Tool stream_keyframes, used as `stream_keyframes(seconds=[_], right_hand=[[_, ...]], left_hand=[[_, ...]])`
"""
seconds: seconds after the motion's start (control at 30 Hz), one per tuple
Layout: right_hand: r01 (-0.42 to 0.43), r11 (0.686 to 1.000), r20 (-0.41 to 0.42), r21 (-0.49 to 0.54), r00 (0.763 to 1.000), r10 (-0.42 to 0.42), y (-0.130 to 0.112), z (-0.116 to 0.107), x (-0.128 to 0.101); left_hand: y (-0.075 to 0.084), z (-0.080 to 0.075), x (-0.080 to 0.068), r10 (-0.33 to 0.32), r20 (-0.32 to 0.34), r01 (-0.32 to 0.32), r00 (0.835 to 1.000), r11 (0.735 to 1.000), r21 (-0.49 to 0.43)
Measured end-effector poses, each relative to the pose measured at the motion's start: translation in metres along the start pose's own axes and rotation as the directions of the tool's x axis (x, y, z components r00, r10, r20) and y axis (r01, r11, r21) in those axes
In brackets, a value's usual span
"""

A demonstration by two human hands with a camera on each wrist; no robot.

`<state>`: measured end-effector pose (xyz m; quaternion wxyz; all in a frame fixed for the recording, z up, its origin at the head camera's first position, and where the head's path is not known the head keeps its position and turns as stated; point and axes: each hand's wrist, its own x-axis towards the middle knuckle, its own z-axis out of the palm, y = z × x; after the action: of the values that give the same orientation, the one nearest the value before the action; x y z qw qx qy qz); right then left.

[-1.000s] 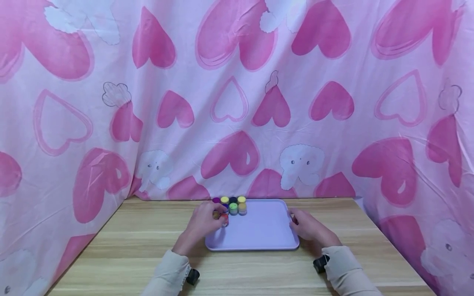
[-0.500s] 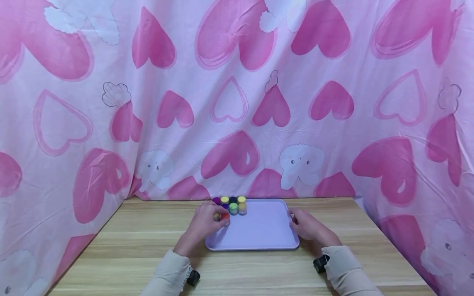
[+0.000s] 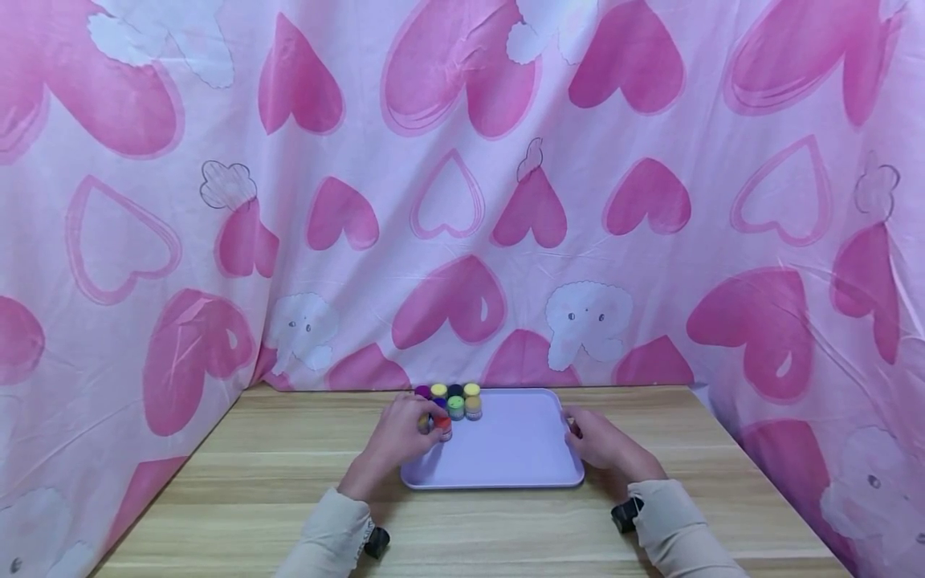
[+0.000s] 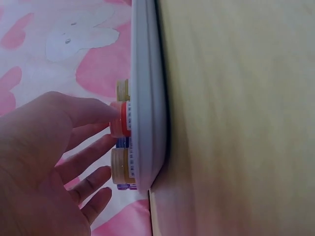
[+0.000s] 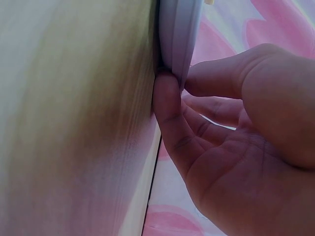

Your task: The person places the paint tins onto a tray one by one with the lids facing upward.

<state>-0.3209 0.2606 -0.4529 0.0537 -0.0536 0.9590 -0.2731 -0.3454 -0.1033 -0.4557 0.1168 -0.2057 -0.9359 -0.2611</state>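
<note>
A lavender tray (image 3: 506,457) lies on the wooden table, with several small colour-lidded jars (image 3: 455,399) clustered in its back left corner. My left hand (image 3: 429,425) reaches over the tray's left rim and pinches a red-lidded jar (image 3: 443,424) at the front of the cluster. In the left wrist view the thumb and index finger of the left hand (image 4: 109,129) sit either side of that red jar (image 4: 122,127), and a tan-lidded jar (image 4: 120,167) stands beside it. My right hand (image 3: 574,429) pinches the tray's right rim (image 5: 177,39), thumb (image 5: 216,78) above, index finger (image 5: 165,93) beneath.
The wooden table (image 3: 289,490) has bare surface left, right and in front of the tray. A pink heart-print cloth (image 3: 462,201) hangs close behind and wraps both sides. The tray's floor is bare apart from the jar cluster.
The red-lidded jar has shifted slightly to the right with my left hand's fingers. The right hand and the tray have stayed in place.
</note>
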Motion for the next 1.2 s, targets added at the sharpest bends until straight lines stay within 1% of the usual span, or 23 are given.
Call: stream_keyframes(seconds=[0.2,0.33,0.47,0.67,0.73,0.8,0.87,1.03,1.13,1.2], right_hand=[[-0.004,1.0,0.002,0.004,1.0,0.004,0.001,0.0,0.001],[-0.005,1.0,0.002,0.005,1.0,0.005,0.001,0.0,0.0],[-0.005,1.0,0.002,0.005,1.0,0.004,0.0,0.0,0.0],[-0.003,1.0,0.001,0.002,1.0,0.003,0.0,0.0,-0.001],[-0.002,1.0,0.0,-0.001,1.0,0.002,0.0,0.0,-0.001],[-0.002,1.0,0.0,-0.001,1.0,0.002,0.0,0.0,0.0],[-0.003,1.0,0.001,0.003,1.0,0.003,0.0,0.0,0.0],[-0.008,1.0,0.002,0.012,1.0,0.008,0.0,0.0,0.0],[-0.013,1.0,0.003,0.012,1.0,0.012,0.0,0.0,0.0],[-0.013,1.0,0.003,0.01,1.0,0.013,0.0,0.0,0.0]], left_hand=[[-0.001,0.003,0.001,-0.028,-0.01,0.028,1.0,1.0,-0.005],[-0.002,0.004,0.001,-0.015,-0.033,0.015,0.999,1.0,-0.002],[-0.002,0.005,0.002,-0.017,-0.051,0.017,0.999,1.0,-0.007],[-0.001,0.006,0.002,-0.061,-0.075,0.062,0.995,0.998,0.009],[-0.002,0.006,0.002,-0.06,-0.086,0.062,0.994,0.998,0.018],[-0.003,0.007,0.003,-0.042,-0.093,0.044,0.995,0.999,0.026],[-0.004,0.008,0.003,0.001,-0.098,0.003,0.995,0.999,0.044],[-0.006,0.011,0.002,0.088,-0.071,-0.08,0.994,0.992,0.1],[-0.005,0.011,0.001,0.097,-0.058,-0.09,0.994,0.99,0.112],[-0.004,0.01,0.0,0.091,-0.058,-0.084,0.994,0.99,0.112]])
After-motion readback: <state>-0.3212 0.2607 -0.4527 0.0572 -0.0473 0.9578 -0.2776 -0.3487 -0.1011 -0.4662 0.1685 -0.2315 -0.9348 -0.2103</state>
